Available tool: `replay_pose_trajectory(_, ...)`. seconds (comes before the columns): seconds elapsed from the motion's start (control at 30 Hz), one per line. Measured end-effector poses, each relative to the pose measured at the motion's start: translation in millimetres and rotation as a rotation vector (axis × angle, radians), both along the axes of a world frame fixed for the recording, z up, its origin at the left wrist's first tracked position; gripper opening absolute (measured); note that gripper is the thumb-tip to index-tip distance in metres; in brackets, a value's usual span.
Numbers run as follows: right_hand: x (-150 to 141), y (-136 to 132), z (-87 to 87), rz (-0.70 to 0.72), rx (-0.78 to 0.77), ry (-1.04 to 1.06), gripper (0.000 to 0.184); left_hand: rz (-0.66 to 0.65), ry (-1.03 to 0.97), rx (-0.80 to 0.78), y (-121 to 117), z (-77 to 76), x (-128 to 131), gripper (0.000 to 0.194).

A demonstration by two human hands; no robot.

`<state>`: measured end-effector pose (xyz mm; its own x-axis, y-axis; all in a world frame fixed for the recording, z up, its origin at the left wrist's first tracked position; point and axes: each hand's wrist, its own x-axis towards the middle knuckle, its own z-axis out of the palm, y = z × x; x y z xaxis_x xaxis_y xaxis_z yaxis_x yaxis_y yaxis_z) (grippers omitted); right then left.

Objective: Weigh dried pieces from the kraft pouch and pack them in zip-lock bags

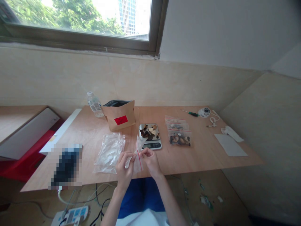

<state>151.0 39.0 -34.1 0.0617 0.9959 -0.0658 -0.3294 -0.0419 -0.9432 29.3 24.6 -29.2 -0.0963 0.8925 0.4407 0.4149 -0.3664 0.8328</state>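
Resealable bag (138, 164) with red seal strip stood upright over the worktop (207, 157), at 6 o'clock from the kitchen scale (152, 145). Left hand (124, 168) and right hand (150, 161) each pinched one side near its mouth, a well-placed two-hand grip; seal state unclear.

A person's bare left forearm (112, 207) and right forearm (170, 202) rise from the near edge of the scene and angle inward toward each other, wrists slightly bent, elbows out of frame. The left hand (124, 171) sits lower and nearer, its fingers (127, 157) curled upward in a pinch against the thumb, while the right hand (150, 162) stands just to its right and slightly farther, its fingertips (144, 153) drawn together and pointing left. Both hands are raised at centre in a close, careful pinching grip, just apart from each other.
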Motion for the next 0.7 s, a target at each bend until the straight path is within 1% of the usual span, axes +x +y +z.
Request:
replay_pose_trajectory(0.13,8,0,-5.7,-0.028,-0.015,0.121,0.033,0.136,-0.123,0.019,1,5.9,-8,0.010)
replay_pose_trajectory(0.2,17,0,-7.6,-0.058,0.001,0.095,0.032,0.168,-0.131,0.031,4,10.7,-16,0.012)
replay_pose_trajectory(0.3,29,3,-7.0,-0.124,0.035,-0.089,0.031,0.155,-0.111,0.064,7,16.9,-22,0.013)
replay_pose_trajectory(0.37,32,6,-5.4,-0.196,0.068,-0.284,0.030,0.159,-0.123,0.101,9,18.7,-20,0.012)
replay_pose_trajectory(0.47,33,12,-2.5,-0.313,0.180,-0.614,0.028,0.140,-0.121,0.133,11,17.8,-11,0.008)
replay_pose_trajectory(0.5,34,15,-1.4,-0.325,0.222,-0.692,0.027,0.133,-0.111,0.139,12,16.8,-8,0.007)
replay_pose_trajectory(0.53,36,17,-0.3,-0.309,0.265,-0.745,0.025,0.129,-0.099,0.143,14,15.6,-6,0.006)
replay_pose_trajectory(0.63,48,30,1.5,-0.218,0.381,-0.817,0.019,0.127,-0.062,0.132,22,11.7,-5,0.006)
replay_pose_trajectory(0.67,53,36,0.6,-0.227,0.401,-0.853,0.020,0.133,-0.056,0.119,25,10.5,-5,0.007)
replay_pose_trajectory(0.7,58,42,-1.4,-0.266,0.402,-0.911,0.023,0.142,-0.055,0.105,28,9.4,-5,0.009)
